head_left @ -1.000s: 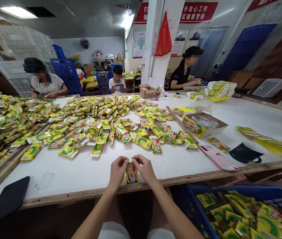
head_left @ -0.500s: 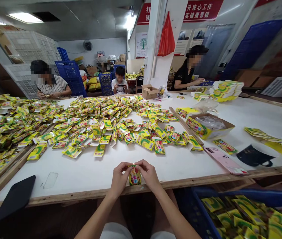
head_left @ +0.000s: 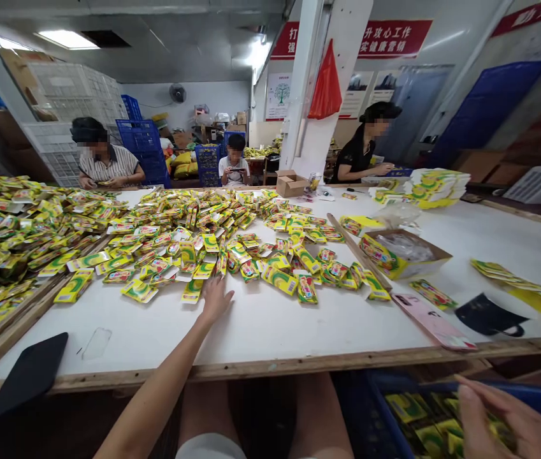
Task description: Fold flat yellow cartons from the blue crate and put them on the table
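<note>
Packets in yellow and green lie in a broad pile (head_left: 194,233) across the middle of the white table (head_left: 260,325), and your left hand (head_left: 215,296) is stretched out to its near edge. That hand lies palm down with the fingers straight and slightly spread, pinching nothing. Its fingertips are at the closest packets, just right of a yellow packet (head_left: 192,291) that sits apart at the front of the pile. You cannot tell from here whether the fingertips actually touch one.

Your right hand (head_left: 504,414) is low at your right side, over the blue crate (head_left: 382,421) that stands below the table edge. Its fingers are loosely spread and point leftward, and nothing shows between them. Under it the crate holds more packets (head_left: 423,421) of the same kind.

A second heap (head_left: 16,236) covers the left end of the table, behind a wooden strip. To the right of the pile a cardboard box (head_left: 406,252) with a printed side holds a clear plastic bag. Near it, toward the table edge, lie a pink flat case (head_left: 432,322) and a black thing with a loop (head_left: 487,315). A dark flat object (head_left: 28,376) rests at the near left corner.

Across the table one person in a striped top (head_left: 108,164) sits at the left and another in black (head_left: 359,153) at the right. A third person (head_left: 234,167) sits further back, between blue crates.
</note>
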{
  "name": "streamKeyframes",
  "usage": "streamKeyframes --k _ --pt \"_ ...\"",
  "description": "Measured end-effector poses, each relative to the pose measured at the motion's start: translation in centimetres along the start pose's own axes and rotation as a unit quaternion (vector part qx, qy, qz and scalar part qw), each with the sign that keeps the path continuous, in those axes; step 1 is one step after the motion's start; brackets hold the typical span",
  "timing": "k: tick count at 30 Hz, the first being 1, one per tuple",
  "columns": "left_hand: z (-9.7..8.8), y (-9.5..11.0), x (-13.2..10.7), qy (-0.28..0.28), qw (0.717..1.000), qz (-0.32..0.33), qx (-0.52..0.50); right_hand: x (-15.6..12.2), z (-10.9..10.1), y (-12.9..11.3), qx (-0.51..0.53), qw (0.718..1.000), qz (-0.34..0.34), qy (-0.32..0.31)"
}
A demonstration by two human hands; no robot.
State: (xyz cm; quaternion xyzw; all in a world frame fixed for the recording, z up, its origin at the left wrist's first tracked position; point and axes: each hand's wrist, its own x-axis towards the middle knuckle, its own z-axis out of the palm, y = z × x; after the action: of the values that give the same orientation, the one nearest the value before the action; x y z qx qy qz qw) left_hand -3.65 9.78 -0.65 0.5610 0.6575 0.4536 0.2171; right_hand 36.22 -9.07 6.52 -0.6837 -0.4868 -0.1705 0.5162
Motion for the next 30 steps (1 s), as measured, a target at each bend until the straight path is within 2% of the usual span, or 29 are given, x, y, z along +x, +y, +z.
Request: streamKeyframes --k 2,5,7,9,11,13,19,24,25,27,29,30 --pt "0.0 0.8 -0.1 0.003 1.000 0.008 -0.021 -1.5 0.9 -0.6 0.028 0.999 -0.003 -0.032" --pt "-0.4 2.4 -2.1 -0.012 0.999 0.013 -0.051 -4.6 4.3 -3.0 0.109 0.987 0.003 -0.120" --pt "-0.9 3.7 -4.3 -0.052 0.994 0.003 -0.099 -6.7 7.4 -5.6 0.188 0.960 -0.020 -0.207" --pt "-1.2 4.9 -6.5 -0.113 0.977 -0.023 -0.180 -8.5 10.4 -8.5 0.254 0.919 -0.057 -0.297" --pt "-1.4 5.9 -8.5 -0.168 0.950 -0.057 -0.257 -9.6 12.7 -11.0 0.288 0.886 -0.076 -0.355" --pt "-1.7 6.6 -9.7 -0.191 0.931 -0.082 -0.299 -10.0 14.2 -12.7 0.307 0.867 -0.076 -0.386" --pt "-1.9 7.2 -10.6 -0.131 0.913 -0.101 -0.372 -9.8 15.3 -13.4 0.349 0.840 -0.073 -0.409" --pt "-1.6 8.2 -11.0 -0.160 0.889 -0.123 -0.410 -10.0 15.7 -12.9 0.344 0.857 -0.056 -0.380" --pt "-1.6 8.2 -11.1 -0.155 0.893 -0.109 -0.409 -10.0 15.8 -12.8 0.343 0.859 -0.042 -0.378" --pt "-1.4 7.7 -11.1 -0.107 0.919 -0.065 -0.375 -10.0 15.9 -12.5 0.355 0.850 0.000 -0.389" --pt "-1.0 6.8 -11.1 -0.053 0.948 -0.020 -0.314 -10.2 16.0 -12.3 0.391 0.824 0.055 -0.407" --pt "-0.8 6.3 -11.2 -0.050 0.955 -0.006 -0.293 -10.3 16.0 -12.3 0.411 0.809 0.080 -0.413"
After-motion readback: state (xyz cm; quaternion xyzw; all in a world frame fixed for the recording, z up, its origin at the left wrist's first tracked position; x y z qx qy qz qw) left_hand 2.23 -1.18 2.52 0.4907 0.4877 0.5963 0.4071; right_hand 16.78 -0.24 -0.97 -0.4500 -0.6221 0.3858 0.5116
